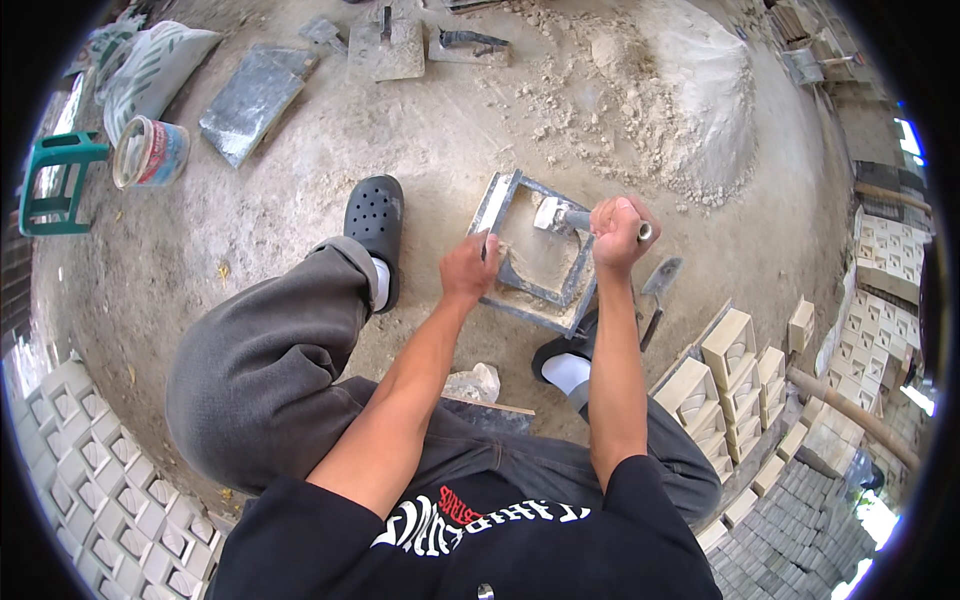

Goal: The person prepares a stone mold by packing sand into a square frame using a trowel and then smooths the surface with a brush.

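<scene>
While your left hand (468, 266) gripped the near-left rim of the square metal mould (537, 252) on the ground between your feet, your right hand (616, 232) clenched a tamper handle (580, 217), its head in the mix. Judged step: compacting. Next likely calls for even blows and a steady frame; trowel (657, 290) lay right.

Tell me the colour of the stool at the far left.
Teal green stool, seen in the head view.
</scene>
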`<control>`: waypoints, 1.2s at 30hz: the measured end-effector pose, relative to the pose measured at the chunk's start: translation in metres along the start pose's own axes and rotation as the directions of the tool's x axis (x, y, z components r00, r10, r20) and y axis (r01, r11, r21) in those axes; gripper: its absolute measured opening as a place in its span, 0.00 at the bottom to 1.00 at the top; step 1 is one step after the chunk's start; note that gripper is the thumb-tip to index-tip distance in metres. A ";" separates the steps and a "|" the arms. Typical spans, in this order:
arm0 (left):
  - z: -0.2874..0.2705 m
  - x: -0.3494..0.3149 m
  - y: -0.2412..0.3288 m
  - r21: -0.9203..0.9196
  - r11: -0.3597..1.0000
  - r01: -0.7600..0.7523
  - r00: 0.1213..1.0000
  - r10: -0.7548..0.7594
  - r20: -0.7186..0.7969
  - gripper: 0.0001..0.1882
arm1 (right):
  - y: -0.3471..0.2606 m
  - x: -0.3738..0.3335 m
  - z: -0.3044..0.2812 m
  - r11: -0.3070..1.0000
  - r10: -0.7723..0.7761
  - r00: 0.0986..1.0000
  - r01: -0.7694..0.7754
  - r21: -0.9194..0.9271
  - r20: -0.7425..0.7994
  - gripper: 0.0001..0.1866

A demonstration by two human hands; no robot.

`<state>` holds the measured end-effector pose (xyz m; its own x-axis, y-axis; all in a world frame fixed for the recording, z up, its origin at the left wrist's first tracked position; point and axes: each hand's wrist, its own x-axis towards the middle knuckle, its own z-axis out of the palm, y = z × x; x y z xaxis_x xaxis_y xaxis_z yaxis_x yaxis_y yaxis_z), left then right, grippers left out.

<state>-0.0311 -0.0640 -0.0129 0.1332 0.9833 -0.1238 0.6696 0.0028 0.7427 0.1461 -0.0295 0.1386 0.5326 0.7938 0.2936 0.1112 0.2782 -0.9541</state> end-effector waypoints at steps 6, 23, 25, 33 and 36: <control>-0.006 -0.003 -0.005 -0.021 0.999 0.025 0.999 -0.025 0.030 0.19 | -0.030 0.003 -0.004 0.990 0.040 0.998 -0.045 0.132 0.043 0.18; -0.011 0.002 0.003 -0.021 0.999 0.040 0.998 -0.038 0.059 0.21 | -0.030 -0.001 0.012 0.987 0.065 0.997 -0.060 0.148 -0.029 0.18; -0.009 0.003 0.011 -0.047 0.998 0.044 0.998 -0.041 0.057 0.21 | 0.014 -0.009 0.002 0.997 0.025 0.993 -0.016 0.082 -0.114 0.18; -0.008 -0.001 0.000 -0.079 0.997 0.028 1.000 -0.028 0.008 0.21 | -0.019 -0.010 0.020 0.992 0.058 0.997 -0.052 0.119 -0.045 0.18; -0.009 0.001 0.004 -0.070 0.996 0.058 0.995 -0.051 0.086 0.20 | -0.003 -0.008 0.021 0.993 -0.116 0.993 0.115 0.038 0.019 0.18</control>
<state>-0.0348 -0.0616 -0.0042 0.1606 0.9627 -0.2178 0.6235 0.0721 0.7785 0.1242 -0.0256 0.1409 0.5005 0.7662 0.4031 0.1400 0.3879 -0.9110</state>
